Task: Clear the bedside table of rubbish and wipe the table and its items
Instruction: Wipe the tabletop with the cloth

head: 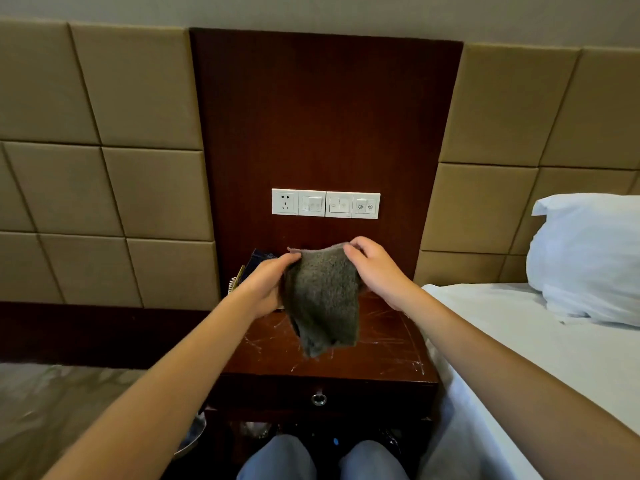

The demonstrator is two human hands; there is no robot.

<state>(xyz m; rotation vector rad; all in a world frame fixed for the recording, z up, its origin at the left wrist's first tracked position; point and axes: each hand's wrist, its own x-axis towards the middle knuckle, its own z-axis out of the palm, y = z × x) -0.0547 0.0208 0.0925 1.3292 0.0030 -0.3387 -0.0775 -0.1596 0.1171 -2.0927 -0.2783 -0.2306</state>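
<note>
A grey terry cloth (322, 299) hangs folded in the air above the dark wooden bedside table (381, 348). My left hand (266, 285) grips the cloth's upper left edge. My right hand (374, 268) pinches its upper right corner. The table's top is scratched and carries pale streaks. At the table's back left, mostly hidden behind my left hand, stand a dark blue item (258, 259) and a coiled phone cord (232, 284).
A white socket and switch panel (325, 203) sits on the wood wall panel above the table. A bed with white sheet (519, 341) and pillow (588, 258) lies to the right. The drawer has a ring pull (318, 399). A metal bin's rim (192, 439) shows at lower left.
</note>
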